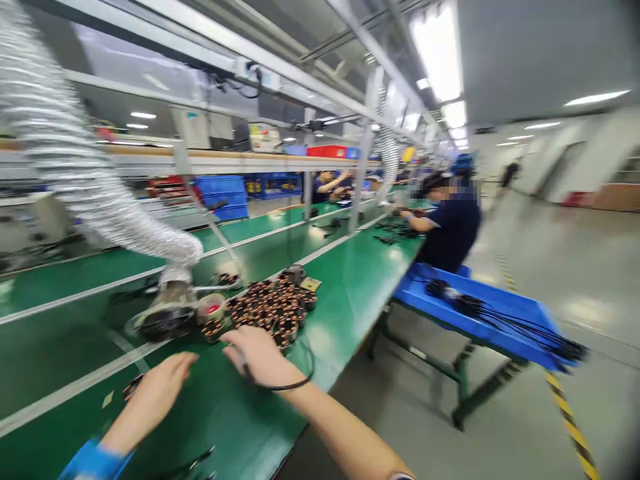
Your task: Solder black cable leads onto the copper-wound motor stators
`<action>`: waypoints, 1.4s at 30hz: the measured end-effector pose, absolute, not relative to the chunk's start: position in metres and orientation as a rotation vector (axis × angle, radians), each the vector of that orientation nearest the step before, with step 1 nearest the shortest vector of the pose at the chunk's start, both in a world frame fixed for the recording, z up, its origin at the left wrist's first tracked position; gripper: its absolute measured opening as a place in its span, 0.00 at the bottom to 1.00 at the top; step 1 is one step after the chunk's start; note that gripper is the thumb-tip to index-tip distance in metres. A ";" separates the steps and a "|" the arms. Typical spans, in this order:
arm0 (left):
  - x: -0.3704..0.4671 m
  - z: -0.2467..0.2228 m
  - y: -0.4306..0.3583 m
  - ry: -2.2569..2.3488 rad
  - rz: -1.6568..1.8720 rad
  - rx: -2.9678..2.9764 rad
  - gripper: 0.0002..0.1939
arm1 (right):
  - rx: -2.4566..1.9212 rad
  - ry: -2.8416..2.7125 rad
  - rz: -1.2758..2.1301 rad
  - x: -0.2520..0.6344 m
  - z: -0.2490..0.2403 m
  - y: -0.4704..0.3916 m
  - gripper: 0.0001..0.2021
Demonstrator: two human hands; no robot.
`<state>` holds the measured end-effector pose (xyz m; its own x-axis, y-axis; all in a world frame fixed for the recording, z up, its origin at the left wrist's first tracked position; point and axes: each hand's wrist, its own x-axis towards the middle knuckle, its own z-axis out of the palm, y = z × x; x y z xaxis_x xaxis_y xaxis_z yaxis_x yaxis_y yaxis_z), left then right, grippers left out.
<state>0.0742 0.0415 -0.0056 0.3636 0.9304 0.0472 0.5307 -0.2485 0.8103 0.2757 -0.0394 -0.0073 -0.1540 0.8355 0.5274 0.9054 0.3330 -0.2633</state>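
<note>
Although blur softens much of the foreground, both of the person's hands can be located over the near end of the green bench (345,333). The right hand (260,357) lies palm down just short of a cluster of copper-wound cores (270,300), its bent fingers directed to the left. A thin black cable (285,387) runs from that hand across the wrist. It has no single straight axis: the stretch at the wrist lies roughly left to right, then the cable bends upward in a loop beside the forearm, curving back toward the cluster. Whether the fingers are closed on the cable cannot be told.

The left hand (153,400), with a blue band (95,460) at the wrist, points up and to the right, fingers together and nearly straight. Just beside it, partly hidden, is a single copper-wound core (131,388); its visible part slants up to the right. Contact and grip cannot be confirmed.

The clustered cores sit close together, their individual facings too blurred to record. A yellowish block (311,285) adjoins their far right edge. Beyond the bench edge, a blue tray (520,313) carries long black cables (480,310).
</note>
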 end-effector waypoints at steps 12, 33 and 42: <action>0.124 0.001 0.083 1.408 0.396 2.405 0.18 | -1.371 -1.646 0.033 0.285 -0.024 -0.086 0.16; 0.066 0.005 0.044 1.302 0.249 2.362 0.11 | -1.187 -1.662 0.171 0.266 -0.036 -0.092 0.18; 0.007 -0.005 -0.008 1.243 0.612 2.055 0.15 | -0.920 -2.046 0.474 0.228 -0.024 -0.059 0.27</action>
